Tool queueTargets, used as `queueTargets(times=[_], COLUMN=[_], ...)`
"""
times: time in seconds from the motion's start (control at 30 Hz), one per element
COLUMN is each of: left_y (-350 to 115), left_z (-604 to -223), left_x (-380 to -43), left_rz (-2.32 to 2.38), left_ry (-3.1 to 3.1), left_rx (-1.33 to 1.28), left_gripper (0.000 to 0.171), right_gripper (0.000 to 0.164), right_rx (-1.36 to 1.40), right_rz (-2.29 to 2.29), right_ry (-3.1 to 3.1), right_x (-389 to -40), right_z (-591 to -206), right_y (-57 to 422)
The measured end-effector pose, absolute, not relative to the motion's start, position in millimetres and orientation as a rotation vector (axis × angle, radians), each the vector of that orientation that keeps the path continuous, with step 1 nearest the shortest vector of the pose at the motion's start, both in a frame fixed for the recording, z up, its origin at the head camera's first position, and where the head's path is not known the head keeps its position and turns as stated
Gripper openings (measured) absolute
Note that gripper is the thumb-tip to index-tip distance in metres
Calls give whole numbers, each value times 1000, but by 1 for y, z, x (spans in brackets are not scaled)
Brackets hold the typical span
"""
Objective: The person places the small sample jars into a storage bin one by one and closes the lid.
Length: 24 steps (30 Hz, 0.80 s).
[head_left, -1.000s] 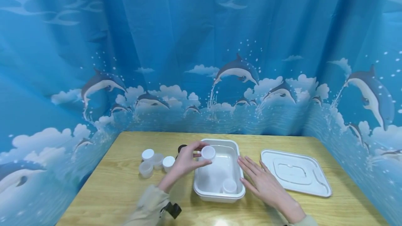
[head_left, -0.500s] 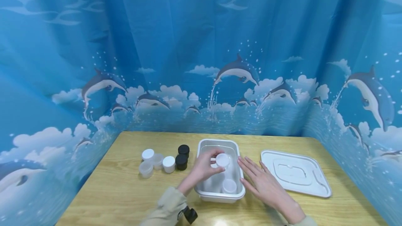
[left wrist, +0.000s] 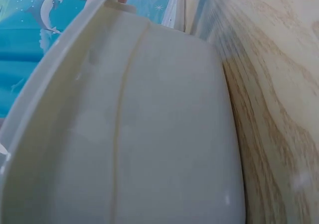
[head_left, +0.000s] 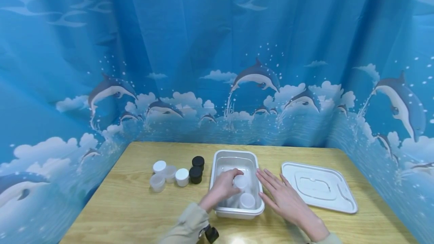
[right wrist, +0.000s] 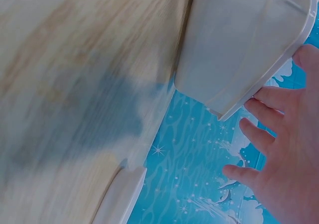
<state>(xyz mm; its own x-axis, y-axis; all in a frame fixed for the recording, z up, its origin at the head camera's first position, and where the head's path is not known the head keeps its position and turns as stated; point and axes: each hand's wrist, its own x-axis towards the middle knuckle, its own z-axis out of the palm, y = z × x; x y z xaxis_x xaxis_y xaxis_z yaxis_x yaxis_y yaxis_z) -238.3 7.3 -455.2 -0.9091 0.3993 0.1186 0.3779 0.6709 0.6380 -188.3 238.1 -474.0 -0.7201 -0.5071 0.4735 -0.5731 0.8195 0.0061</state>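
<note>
Inside a white rectangular plastic container [head_left: 251, 166], my left hand [head_left: 222, 186] grips a small translucent lidded cup [head_left: 241, 181] between thumb and fingers, low near the floor. A second translucent cup [head_left: 247, 201] stands upright in the container's near right corner. My right hand [head_left: 284, 199] lies with straight, spread fingers along the container's right rim; in the right wrist view, fingertips of this hand [right wrist: 284, 129] touch the rim. The left wrist view is filled mostly by the container's outer wall [left wrist: 169, 114], which hides the left hand's grip.
Left of the container stand two black-lidded jars [head_left: 196, 175], two white-capped jars [head_left: 182, 177] and two translucent cups [head_left: 157, 182]. A white lid [head_left: 318, 186] lies flat on the wooden table [head_left: 115, 206] at right. A blue dolphin curtain [head_left: 217, 67] hangs behind.
My left hand has carried the cup from above the container's left rim rightward and down into it, beside the other cup. The black jars came into view. My right hand has stayed put.
</note>
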Motion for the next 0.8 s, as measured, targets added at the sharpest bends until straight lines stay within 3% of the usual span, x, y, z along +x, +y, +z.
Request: queueTargets(times=[0.47,0.8], left_y=[16,19], left_z=[-455,-454], left_x=[-236,-236], left_rz=[982,1019], left_ry=[2796,2692], left_rx=[555,597], left_gripper=[56,41], right_gripper=[58,58], right_rx=[806,811], right_rz=[192,187], right_ry=[-2537,-2528], right_x=[-188,-189], right_z=[-473,-474], right_y=[238,238])
